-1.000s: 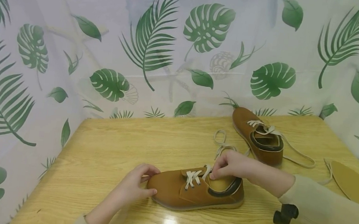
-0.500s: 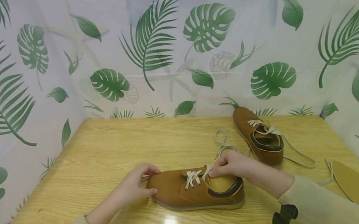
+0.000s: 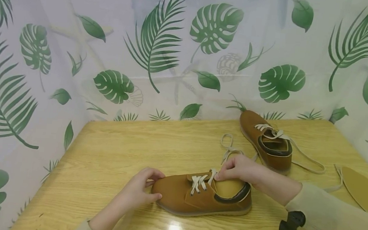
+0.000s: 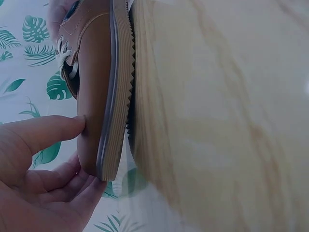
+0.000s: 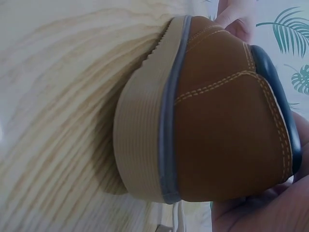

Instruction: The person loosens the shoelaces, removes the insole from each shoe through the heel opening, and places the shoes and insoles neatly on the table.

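Note:
A brown leather shoe (image 3: 177, 194) with white laces lies on the table, toe to the left. My left hand (image 3: 139, 188) grips its toe; in the left wrist view the thumb presses the upper and the other fingers curl round the toe end. At the front of the shoe's opening, my right hand (image 3: 235, 168) pinches the far edge near the tongue and laces. Its fingertips are partly hidden there. A yellowish insole (image 3: 228, 189) shows inside the opening. In the right wrist view the heel (image 5: 227, 140) fills the middle, with the sole on the wood.
A second brown shoe (image 3: 272, 157) stands behind at right, its long loose laces (image 3: 310, 170) trailing over the table (image 3: 119, 142). A loose tan insole (image 3: 364, 189) lies at the right edge. A leaf-patterned cloth (image 3: 176, 56) hangs behind the table.
Almost nothing differs. The whole scene has shifted slightly to the right in the head view, while both hands keep their places on the shoe.

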